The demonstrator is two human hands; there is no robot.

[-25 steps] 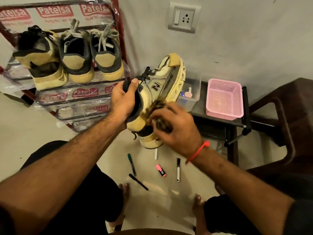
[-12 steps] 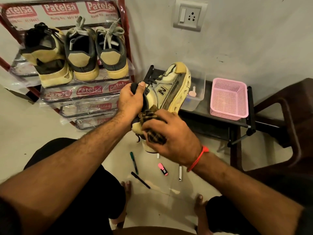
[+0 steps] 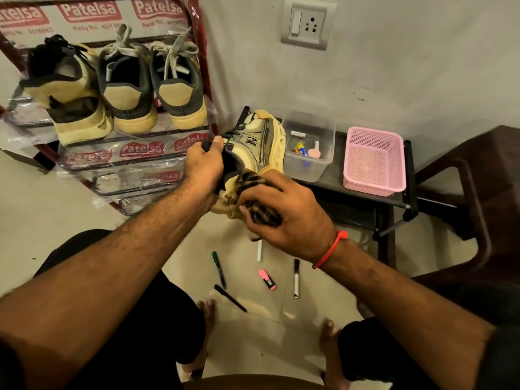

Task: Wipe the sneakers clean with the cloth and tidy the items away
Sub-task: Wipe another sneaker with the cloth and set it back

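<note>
A cream and grey sneaker (image 3: 260,143) is held up in the air in front of me, toe pointing away. My left hand (image 3: 204,167) grips its black collar, thumb on top. My right hand (image 3: 287,215) holds a striped brown cloth (image 3: 251,182) bunched against the sneaker's heel. Three more sneakers (image 3: 126,88) stand heel-out on the top shelf of a red metal shoe rack (image 3: 205,66) at the left.
A low black stand (image 3: 365,198) at the right carries a clear plastic box (image 3: 309,147) of small items and an empty pink basket (image 3: 374,161). Several markers and a pink highlighter (image 3: 267,279) lie on the tiled floor below. A dark brown chair (image 3: 478,192) is far right.
The sneaker and both hands have shifted a little lower and right in view. My right hand has rubbed the cloth down around the heel.
</note>
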